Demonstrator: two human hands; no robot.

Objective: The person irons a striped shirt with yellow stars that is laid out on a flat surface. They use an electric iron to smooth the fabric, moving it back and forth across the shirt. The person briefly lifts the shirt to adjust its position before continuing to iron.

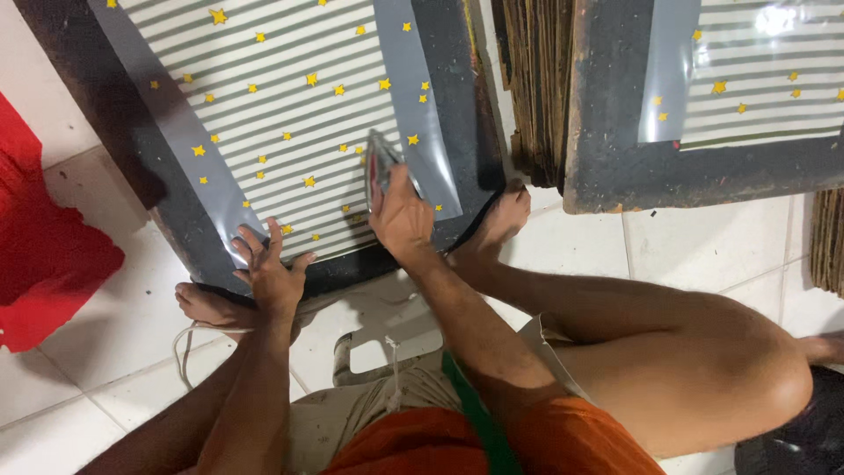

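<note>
A dark wooden board (457, 105) lies on the tiled floor in front of me. On it rests a grey plastic sheet (281, 114) with pale stripes and small yellow stars. My right hand (400, 215) grips a small metal iron (380, 163) and presses it on the sheet near its lower right edge. My left hand (268, 268) lies flat with fingers spread on the sheet's lower left edge, holding nothing. My bare feet rest at the board's near side.
A second dark board (615, 167) with a similar starred sheet (756, 70) lies at the upper right. A stack of cardboard (532, 88) stands between the boards. Red cloth (44, 255) lies at the left. A white cord (185, 352) trails by my left foot.
</note>
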